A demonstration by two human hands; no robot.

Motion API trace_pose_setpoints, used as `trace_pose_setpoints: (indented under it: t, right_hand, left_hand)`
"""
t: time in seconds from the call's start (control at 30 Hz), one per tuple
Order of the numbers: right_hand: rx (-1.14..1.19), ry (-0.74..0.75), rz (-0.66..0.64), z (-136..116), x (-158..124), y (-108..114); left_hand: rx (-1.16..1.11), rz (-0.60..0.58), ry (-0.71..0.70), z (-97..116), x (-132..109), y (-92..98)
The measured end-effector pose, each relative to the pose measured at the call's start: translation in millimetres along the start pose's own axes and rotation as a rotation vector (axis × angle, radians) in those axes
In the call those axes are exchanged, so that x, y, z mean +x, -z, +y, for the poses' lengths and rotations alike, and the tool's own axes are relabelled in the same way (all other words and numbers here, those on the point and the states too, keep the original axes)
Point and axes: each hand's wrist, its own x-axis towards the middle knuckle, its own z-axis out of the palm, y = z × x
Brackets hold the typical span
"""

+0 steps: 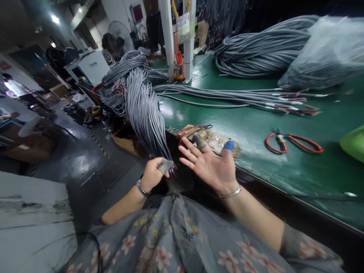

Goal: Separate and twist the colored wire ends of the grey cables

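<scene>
My left hand (pixel 153 173) is closed round the lower ends of a thick bundle of grey cables (pixel 143 110) that hangs off the edge of the green table (pixel 256 125). Red and dark wire tips stick out just past its fingers. My right hand (pixel 212 163) is held palm up beside it, fingers spread and nothing in it; its thumb wears blue tape and one finger grey tape. Right behind that hand, a small worn block (pixel 216 141) with red wires lies on the table's edge.
Red-handled cutters (pixel 292 142) lie on the table to the right. More grey cables with stripped ends (pixel 241 96) stretch across it, and large coils (pixel 264 45) and a plastic bag (pixel 327 53) sit at the back. A green object (pixel 354 143) is at the far right. White posts (pixel 167 34) stand at the rear.
</scene>
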Motion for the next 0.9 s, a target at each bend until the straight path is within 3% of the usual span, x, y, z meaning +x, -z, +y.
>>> trace_pose_setpoints:
  t: [0.07,0.13,0.23,0.37,0.5,0.6,0.77,0.9]
  right_hand:
    - [0.0,0.015,-0.002,0,2,-3]
    - [-0.01,0.034,-0.016,0,4,-5]
    - [-0.033,0.065,-0.037,3,5,-7]
    - [-0.056,0.089,-0.026,5,6,-6]
    - [-0.031,0.083,-0.005,5,9,-1]
    - [-0.01,0.076,0.014,2,11,3]
    - [-0.065,0.127,0.065,-10,11,7]
    - [-0.269,0.106,0.156,-35,11,13]
  left_hand:
    - [0.038,-0.267,0.041,6,-3,-10.1]
    - [0.018,-0.459,0.08,11,-4,-21.9]
    - [-0.056,-0.612,0.163,17,-2,-39.9]
    - [-0.143,-0.542,0.263,18,0,-58.2]
    - [-0.1,-0.484,0.28,9,4,-60.0]
    - [0.156,-0.425,0.149,0,9,-48.9]
    - [0.779,-0.197,-0.189,-19,12,-18.1]
    - [0.789,-0.14,-0.163,-33,11,10.1]
